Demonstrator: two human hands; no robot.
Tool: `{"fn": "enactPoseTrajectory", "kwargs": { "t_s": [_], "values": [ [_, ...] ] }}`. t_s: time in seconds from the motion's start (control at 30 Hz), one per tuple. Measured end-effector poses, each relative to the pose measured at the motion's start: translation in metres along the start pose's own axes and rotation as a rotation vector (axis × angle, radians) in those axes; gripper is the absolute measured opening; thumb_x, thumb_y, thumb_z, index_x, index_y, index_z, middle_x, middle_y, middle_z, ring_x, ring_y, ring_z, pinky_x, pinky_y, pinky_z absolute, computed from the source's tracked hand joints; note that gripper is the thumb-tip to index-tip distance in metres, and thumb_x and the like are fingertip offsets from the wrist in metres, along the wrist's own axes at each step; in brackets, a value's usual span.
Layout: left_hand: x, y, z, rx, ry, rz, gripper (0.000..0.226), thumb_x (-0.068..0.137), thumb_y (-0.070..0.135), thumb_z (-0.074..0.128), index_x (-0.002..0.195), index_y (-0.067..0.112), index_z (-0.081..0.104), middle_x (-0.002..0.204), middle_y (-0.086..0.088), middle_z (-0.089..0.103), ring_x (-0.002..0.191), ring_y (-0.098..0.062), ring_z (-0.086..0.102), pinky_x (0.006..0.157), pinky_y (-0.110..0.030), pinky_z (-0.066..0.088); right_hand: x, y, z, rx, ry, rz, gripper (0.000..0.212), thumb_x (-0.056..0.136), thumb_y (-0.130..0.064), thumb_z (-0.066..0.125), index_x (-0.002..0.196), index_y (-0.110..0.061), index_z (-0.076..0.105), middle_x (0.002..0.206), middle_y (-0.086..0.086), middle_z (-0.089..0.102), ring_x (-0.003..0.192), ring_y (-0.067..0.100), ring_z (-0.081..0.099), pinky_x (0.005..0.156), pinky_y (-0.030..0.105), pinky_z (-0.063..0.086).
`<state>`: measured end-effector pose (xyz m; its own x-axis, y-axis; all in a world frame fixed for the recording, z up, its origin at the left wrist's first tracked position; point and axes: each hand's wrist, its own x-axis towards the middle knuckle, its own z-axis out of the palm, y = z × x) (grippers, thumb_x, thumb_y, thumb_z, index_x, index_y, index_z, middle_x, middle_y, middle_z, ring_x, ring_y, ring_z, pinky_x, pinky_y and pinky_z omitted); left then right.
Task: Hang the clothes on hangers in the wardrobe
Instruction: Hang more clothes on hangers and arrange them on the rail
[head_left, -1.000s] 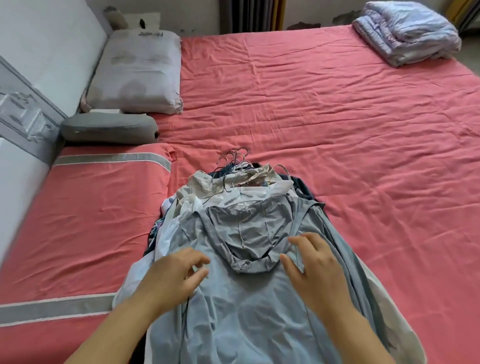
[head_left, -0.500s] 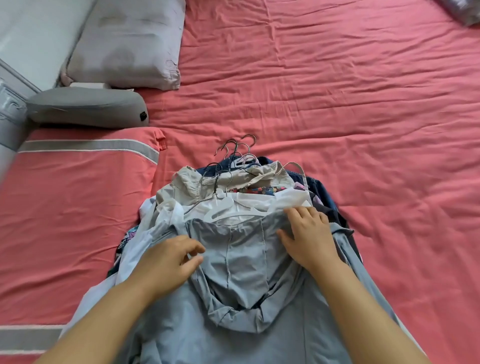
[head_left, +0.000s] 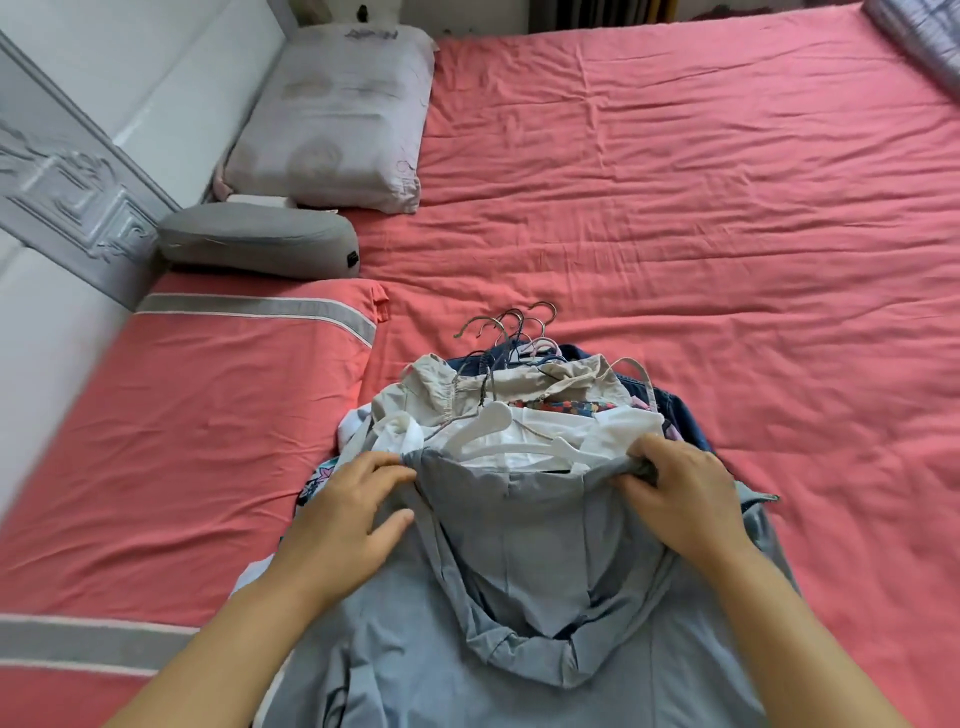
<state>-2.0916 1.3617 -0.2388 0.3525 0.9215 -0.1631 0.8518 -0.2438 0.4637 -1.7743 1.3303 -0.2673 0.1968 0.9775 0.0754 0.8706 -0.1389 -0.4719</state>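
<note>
- Head view: grey hooded jacket (head_left: 524, 597) lay on top of the clothes pile (head_left: 519, 400) on the bed (head_left: 675, 208).
- Left hand (head_left: 348, 514) and right hand (head_left: 685, 493) each pinched a hood-edge corner, fingers curled on the fabric.
- White hanger (head_left: 498, 426) sat just behind the hood; best to keep the opening taut and feed the hanger through the neck.

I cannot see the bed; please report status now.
Left hand and right hand grip grey hooded jacket at its shoulders. White hanger just beyond. Nothing blocking.
</note>
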Motion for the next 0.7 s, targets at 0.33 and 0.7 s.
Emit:
{"fn": "enactPoseTrajectory", "kwargs": {
  "t_s": [0.33,0.7],
  "values": [
    [-0.069,0.013,-0.075,0.030,0.175,-0.003,0.110,0.051,0.094,0.031,0.138,0.029,0.043,0.135,0.008,0.050,0.123,-0.016,0.045,0.101,-0.030,0.031,-0.047,-0.083,-0.097,0.380,0.007,0.135,0.031,0.050,-0.046,0.063,0.075,-0.028,0.063,0.061,-0.010,0.061,0.058,0.007,0.053,0.060,0.034,0.045],
    [-0.263,-0.030,-0.192,-0.017,0.596,0.089,0.072,0.070,0.089,0.029,0.063,0.023,0.058,0.051,0.009,0.051,0.049,-0.007,0.049,0.050,-0.030,0.042,-0.161,-0.240,-0.180,0.706,-0.300,-0.275,0.034,0.078,0.002,0.069,0.077,-0.031,0.074,0.077,-0.008,0.071,0.073,0.001,0.061,0.071,0.014,0.047]
  ]
}}
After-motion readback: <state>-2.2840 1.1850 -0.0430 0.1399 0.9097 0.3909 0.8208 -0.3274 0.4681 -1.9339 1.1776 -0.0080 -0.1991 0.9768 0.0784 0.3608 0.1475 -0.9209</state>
